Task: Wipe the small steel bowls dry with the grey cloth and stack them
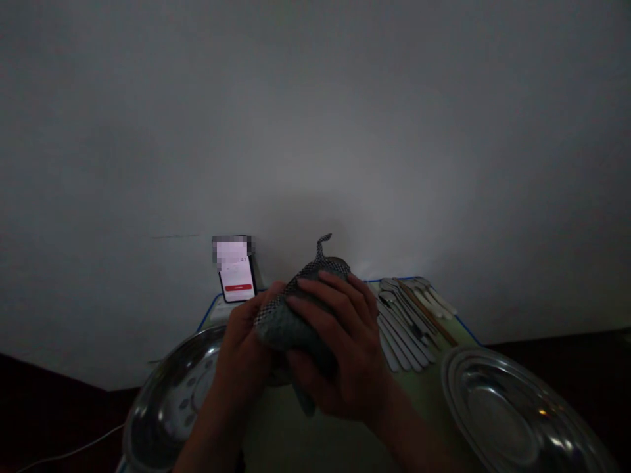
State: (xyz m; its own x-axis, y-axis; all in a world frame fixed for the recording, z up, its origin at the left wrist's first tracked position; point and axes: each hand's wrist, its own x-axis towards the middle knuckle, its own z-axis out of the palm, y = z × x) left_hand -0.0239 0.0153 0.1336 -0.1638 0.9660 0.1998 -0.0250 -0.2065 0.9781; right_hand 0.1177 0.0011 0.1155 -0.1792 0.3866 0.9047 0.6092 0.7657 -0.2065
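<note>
A grey-green cloth (286, 325) with a black-and-white checked border and a small hanging loop is bunched between my hands above the table. My left hand (246, 345) is closed on its left side, thumb and fingers partly hidden. Over the upper right side my right hand (348, 341) curls, its fingers pressing the cloth and its thumb underneath. Whatever the cloth may be wrapped around is mostly covered, and I cannot make it out; a dark rounded edge shows near the top.
A shiny metal basin (170, 387) stands at the left, another metal dish (513, 420) at the right. Several knives, spoons and other cutlery (407, 322) lie in a row at the table's back right. A lit phone (236, 272) leans against the wall (315, 131).
</note>
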